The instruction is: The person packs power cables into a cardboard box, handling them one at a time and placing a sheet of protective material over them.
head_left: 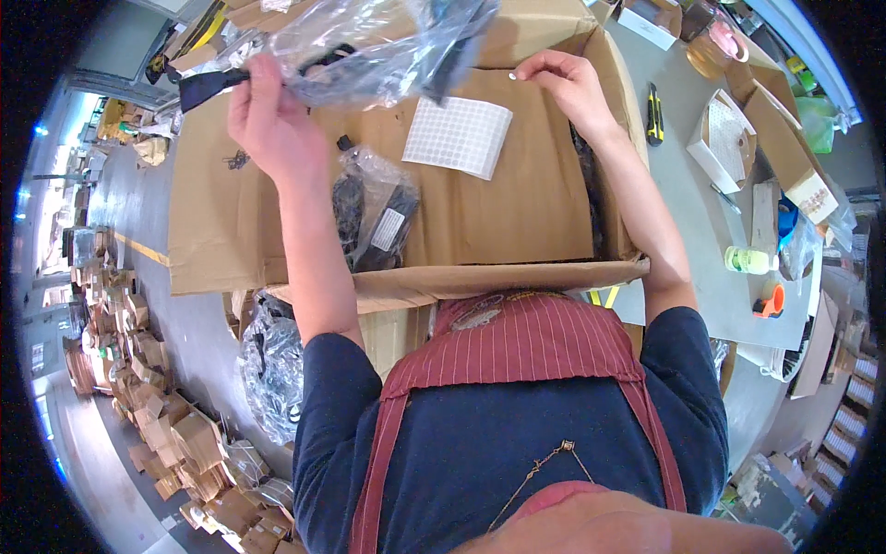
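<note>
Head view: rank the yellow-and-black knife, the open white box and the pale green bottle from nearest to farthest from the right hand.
From the right hand, as the picture shows:
1. Yellow-and-black knife: just right of the carton, on the grey table.
2. Open white box: farther right.
3. Pale green bottle: lower right, closer to the person's body.

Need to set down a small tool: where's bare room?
Bare: the grey table between the yellow-black cutter and light-green bottle; inside the box, the brown cardboard nearer the body than the white sticker sheet. Crowded: the box's near left corner, with bagged black parts, and the table's right side, beyond the white open box.
</note>
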